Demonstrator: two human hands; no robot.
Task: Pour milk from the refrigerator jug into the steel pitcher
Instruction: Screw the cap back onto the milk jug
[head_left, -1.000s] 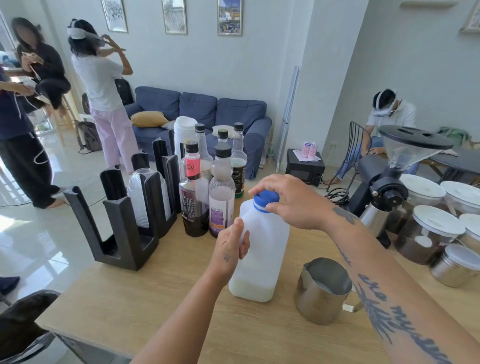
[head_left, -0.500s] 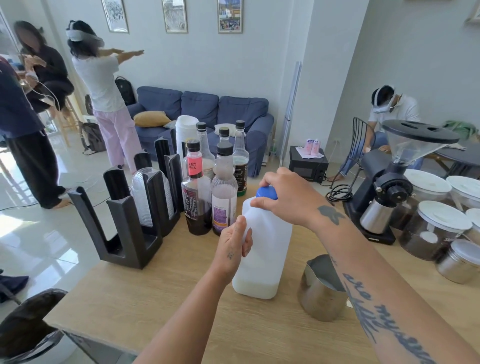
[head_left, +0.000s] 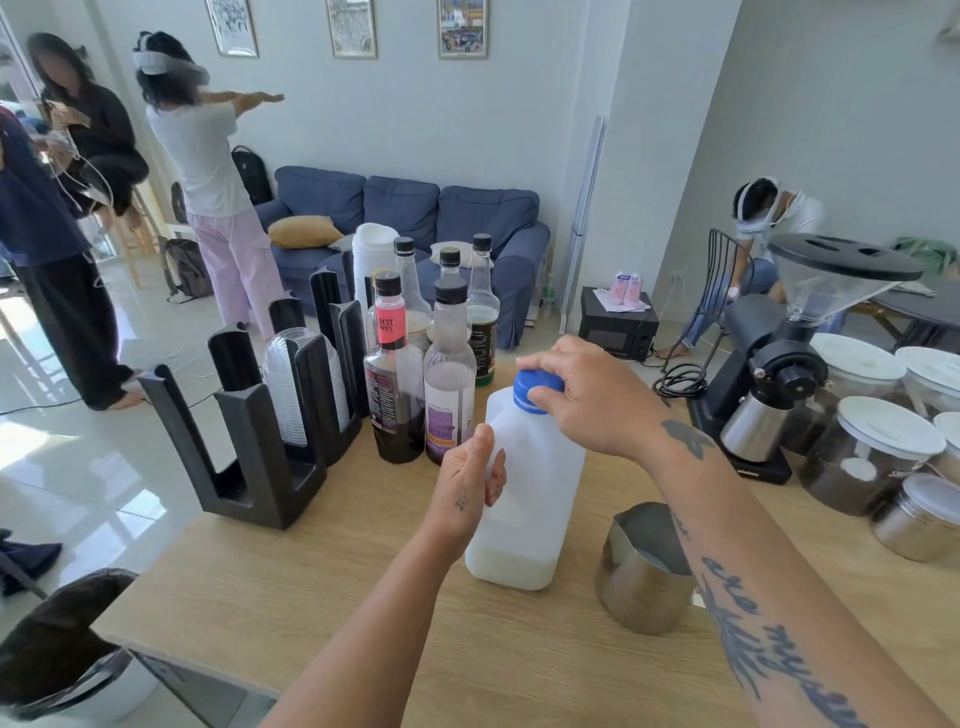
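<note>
Although nothing on the counter has been shifted in the last second, the milk jug, upright just left of the steel pitcher, is still gripped by the left hand, while the right hand has been turned slightly, fingers pinching the blue cap. The cap is judged mid-twist, so no pouring is possible yet.

One wide-angle view was taken from the person's head, directed forward and down across the table. The jug was framed close, near centre; the sofa was caught far behind.
</note>
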